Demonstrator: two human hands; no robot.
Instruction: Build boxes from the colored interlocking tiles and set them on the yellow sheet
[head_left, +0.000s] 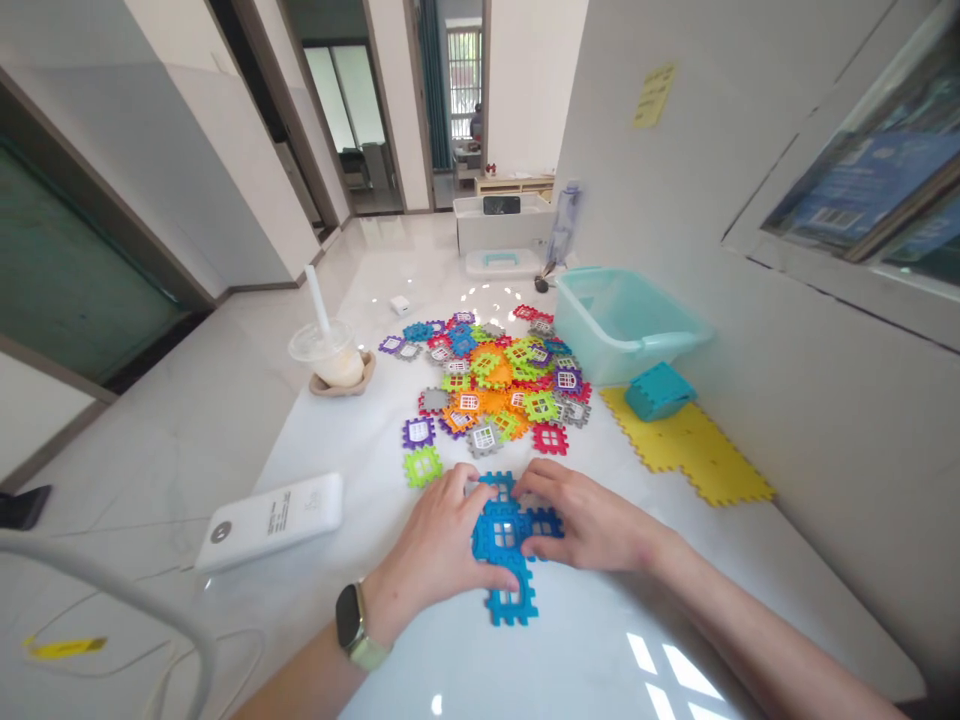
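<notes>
Several blue interlocking window tiles point(506, 545) lie joined flat in a cross shape on the white table point(570, 660). My left hand point(439, 545), with a watch on the wrist, presses on the left side of them, fingers curled over the tiles. My right hand point(581, 520) holds their right side, fingers bent on a tile's edge. Just beyond lies a heap of coloured tiles point(495, 385), with a red one point(550, 438) and a green one point(422, 466) nearest my hands.
A white power bank point(271, 520) with a cable lies at the left. A plastic cup with a straw point(334, 355) stands behind it. At the right sit a teal tub point(622, 320), a blue cube point(658, 390) and joined yellow tiles point(694, 445) along the wall.
</notes>
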